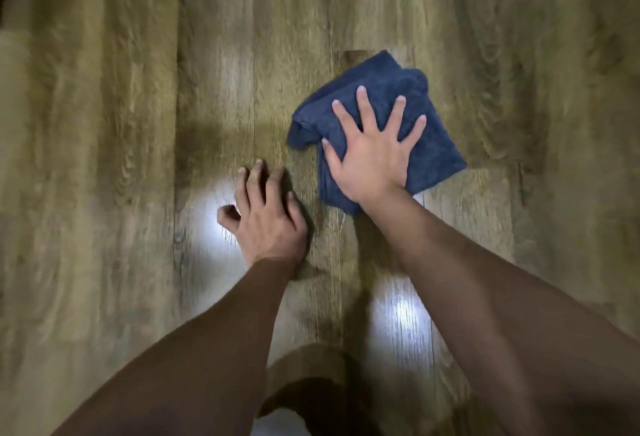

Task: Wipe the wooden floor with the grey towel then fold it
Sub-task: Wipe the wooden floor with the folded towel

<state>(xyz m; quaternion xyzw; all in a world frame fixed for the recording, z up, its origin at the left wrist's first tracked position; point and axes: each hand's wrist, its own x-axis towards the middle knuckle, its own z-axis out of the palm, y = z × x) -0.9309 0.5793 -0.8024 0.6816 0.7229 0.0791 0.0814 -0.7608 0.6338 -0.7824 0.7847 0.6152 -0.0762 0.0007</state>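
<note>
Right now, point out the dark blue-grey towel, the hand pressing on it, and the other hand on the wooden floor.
dark blue-grey towel (388, 75): head view, far bunched corner.
right hand (372, 155): head view, back of hand.
left hand (268, 219): head view, back of hand.

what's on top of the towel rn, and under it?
On the towel: the right hand, flat, fingers spread, pressing down. Under it: the wooden floor, which shows all around; the patch beneath the towel is covered. The left hand rests on bare floor beside it.
</note>
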